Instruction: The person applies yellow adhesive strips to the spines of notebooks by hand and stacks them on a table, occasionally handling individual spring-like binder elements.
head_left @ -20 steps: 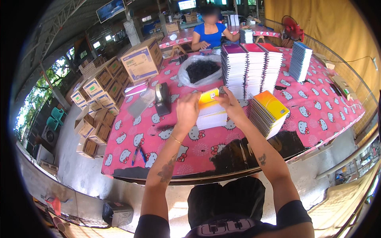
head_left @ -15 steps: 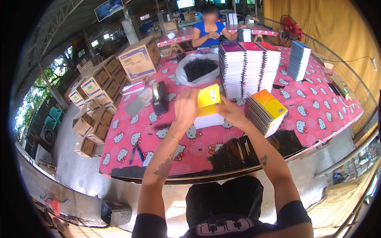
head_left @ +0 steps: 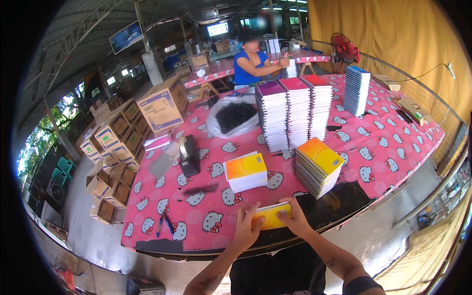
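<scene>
A yellow-orange spiral notebook is held at the table's near edge between both hands. My left hand grips its left end and my right hand grips its right end. Just beyond lies a short stack of orange-covered notebooks, and to the right stands a taller stack of yellow-orange spiral notebooks.
The pink patterned tablecloth carries tall notebook stacks, a blue stack, a clear bag of black coils, a black tape dispenser, pens and a cardboard box. A person in blue sits opposite. More boxes stand at left.
Both hands have drawn back from above the orange stack to the near edge of the table, bringing one notebook with them and lowering it.
</scene>
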`<action>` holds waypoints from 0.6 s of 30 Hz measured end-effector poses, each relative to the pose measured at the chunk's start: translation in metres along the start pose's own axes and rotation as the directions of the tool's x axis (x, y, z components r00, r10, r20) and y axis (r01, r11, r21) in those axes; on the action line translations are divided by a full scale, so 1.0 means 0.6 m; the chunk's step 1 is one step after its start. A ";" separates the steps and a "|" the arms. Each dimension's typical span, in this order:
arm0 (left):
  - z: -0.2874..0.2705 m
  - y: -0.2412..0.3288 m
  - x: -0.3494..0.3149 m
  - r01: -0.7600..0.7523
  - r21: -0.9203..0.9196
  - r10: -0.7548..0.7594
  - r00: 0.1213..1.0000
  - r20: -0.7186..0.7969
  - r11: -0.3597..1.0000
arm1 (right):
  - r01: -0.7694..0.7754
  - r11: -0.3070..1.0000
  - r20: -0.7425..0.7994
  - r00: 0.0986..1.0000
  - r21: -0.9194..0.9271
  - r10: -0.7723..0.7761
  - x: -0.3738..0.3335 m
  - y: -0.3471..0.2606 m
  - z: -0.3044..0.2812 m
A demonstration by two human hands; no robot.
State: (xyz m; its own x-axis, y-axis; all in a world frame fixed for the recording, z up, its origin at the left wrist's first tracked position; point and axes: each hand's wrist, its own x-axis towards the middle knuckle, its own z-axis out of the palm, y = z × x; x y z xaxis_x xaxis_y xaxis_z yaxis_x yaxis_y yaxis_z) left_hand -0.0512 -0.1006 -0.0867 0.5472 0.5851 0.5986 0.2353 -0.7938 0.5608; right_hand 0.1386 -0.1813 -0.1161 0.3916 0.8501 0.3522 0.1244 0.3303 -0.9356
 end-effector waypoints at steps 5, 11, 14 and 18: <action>0.004 0.011 -0.005 0.190 -0.147 -0.178 0.980 0.087 0.971 | -0.045 0.999 -0.016 0.999 -0.018 0.044 -0.011 -0.015 0.007; -0.041 -0.044 0.030 0.109 -0.160 -0.082 0.983 0.166 0.981 | -0.183 0.983 0.055 0.982 -0.011 0.183 -0.010 -0.017 0.003; -0.155 -0.221 0.102 -0.035 0.416 0.000 0.997 0.082 0.909 | -0.174 0.984 0.061 0.982 -0.033 0.176 -0.001 -0.030 0.008; -0.187 -0.295 0.083 -0.009 0.658 -0.175 0.961 0.213 0.753 | -0.197 0.980 0.100 0.976 0.013 0.195 0.005 -0.019 0.009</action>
State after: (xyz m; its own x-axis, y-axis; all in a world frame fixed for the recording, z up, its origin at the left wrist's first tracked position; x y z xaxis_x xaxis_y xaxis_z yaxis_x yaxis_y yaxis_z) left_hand -0.1558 0.0875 -0.0919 0.6560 0.6658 0.3556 0.7008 -0.7122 0.0408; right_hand 0.1335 -0.1804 -0.1045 0.3150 0.9349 0.1633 0.0331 0.1611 -0.9864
